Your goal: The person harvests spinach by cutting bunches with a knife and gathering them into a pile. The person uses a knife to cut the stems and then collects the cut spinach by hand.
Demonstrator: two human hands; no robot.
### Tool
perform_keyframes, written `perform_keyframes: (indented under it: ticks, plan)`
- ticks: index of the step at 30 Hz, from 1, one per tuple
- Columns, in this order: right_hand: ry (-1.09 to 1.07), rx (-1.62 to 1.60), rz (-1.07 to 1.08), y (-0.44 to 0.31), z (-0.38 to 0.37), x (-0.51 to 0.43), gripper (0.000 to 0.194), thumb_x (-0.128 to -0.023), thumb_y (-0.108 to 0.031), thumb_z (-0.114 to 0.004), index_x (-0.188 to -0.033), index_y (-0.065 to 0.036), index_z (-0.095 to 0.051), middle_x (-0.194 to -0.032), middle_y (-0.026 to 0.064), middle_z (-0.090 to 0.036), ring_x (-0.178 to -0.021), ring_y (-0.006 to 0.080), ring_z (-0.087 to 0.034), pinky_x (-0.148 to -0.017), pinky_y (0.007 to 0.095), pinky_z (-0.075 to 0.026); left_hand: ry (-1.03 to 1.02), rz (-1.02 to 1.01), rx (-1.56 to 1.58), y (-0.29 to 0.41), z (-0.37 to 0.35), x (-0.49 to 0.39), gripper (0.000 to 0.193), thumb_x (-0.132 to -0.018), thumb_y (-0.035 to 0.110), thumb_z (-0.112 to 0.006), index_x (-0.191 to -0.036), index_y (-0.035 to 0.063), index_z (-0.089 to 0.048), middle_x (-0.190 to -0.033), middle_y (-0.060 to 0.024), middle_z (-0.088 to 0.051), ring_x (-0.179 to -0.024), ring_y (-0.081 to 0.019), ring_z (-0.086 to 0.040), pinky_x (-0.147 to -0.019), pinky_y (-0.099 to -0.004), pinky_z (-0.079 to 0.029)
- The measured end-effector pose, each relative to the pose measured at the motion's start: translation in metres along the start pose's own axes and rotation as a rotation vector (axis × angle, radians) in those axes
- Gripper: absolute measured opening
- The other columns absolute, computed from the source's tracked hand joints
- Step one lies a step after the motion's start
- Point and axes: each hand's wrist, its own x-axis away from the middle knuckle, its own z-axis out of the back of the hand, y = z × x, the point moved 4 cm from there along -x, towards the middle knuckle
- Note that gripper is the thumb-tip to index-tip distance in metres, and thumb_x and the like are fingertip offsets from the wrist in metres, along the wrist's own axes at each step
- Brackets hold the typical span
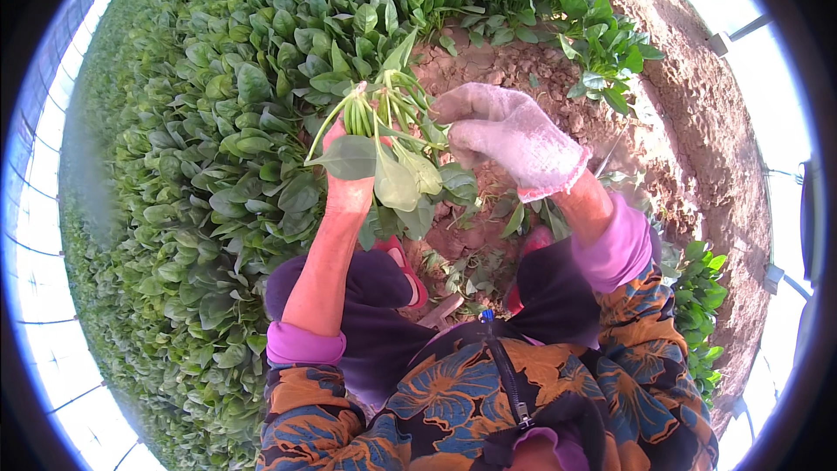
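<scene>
My bare left hand (350, 190) is closed around a bunch of spinach plants (395, 167), whose pale stems and root ends point up and away from me while the leaves hang down. Leaves cover most of its fingers. Just right of the bunch is my right hand (507, 134) in a whitish knitted glove, its thumb and fingers apart near the outer stems. Whether its fingertips touch a leaf cannot be told. I see nothing held in the glove.
Dense spinach plants (196, 209) fill the left and far side. Dry, cracked soil (510, 72) lies ahead, with loose leaves (467, 271) between my red shoes (405, 268). More plants (700, 307) grow at the right beside a bare soil strip (726, 163) along a bright translucent wall.
</scene>
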Motion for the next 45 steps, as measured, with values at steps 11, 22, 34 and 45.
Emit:
perform_keyframes:
  ticks: [11,22,34,45]
  plan:
    - [-0.159,-0.462,-0.186,0.037,-0.043,0.0,0.026,-0.088,-0.009,-0.07,-0.112,0.0,-0.066,-0.079,0.003,-0.065,-0.064,0.0092,-0.058,-0.055,0.0254,-0.047,-0.031,-0.276,-0.375,0.009,-0.021,0.004,0.052,-0.087,0.01,-0.072,-0.134,-0.001,-0.052,-0.112,-0.0066,-0.067,-0.094,-0.0119,-0.065,-0.085,-0.0247,-0.052]
    - [-0.905,0.041,-0.051,-0.007,-0.031,0.044,0.033,-0.089,-0.018,-0.071,-0.115,0.002,-0.067,-0.096,0.0055,-0.07,-0.091,0.0129,-0.062,-0.082,0.0278,-0.05,-0.045,-0.206,-0.493,0.004,0.008,0.0,0.042,-0.078,0.003,-0.077,-0.117,0.0035,-0.062,-0.1,-0.0031,-0.07,-0.087,-0.0103,-0.066,-0.079,-0.0246,-0.052]
    - [0.474,0.559,0.774,-0.029,0.017,0.013,0.027,-0.088,0.001,-0.059,-0.114,-0.003,-0.067,-0.113,0.0148,-0.067,-0.108,0.0305,-0.064,-0.091,0.0377,-0.051,-0.147,0.077,-0.283,0.01,-0.034,0.014,0.082,-0.067,0.004,-0.079,-0.142,-0.0001,-0.045,-0.115,-0.0047,-0.062,-0.101,-0.014,-0.061,-0.09,-0.0283,-0.051]
    - [0.292,0.955,0.879,-0.028,-0.012,0.017,0.036,-0.078,-0.009,-0.072,-0.113,-0.011,-0.066,-0.111,0.0112,-0.061,-0.104,0.0342,-0.059,-0.089,0.0423,-0.05,-0.297,0.094,0.004,-0.002,-0.044,0.011,0.081,-0.073,0.006,-0.08,-0.144,0.002,-0.041,-0.119,-0.0078,-0.063,-0.102,-0.0176,-0.065,-0.091,-0.0315,-0.053]
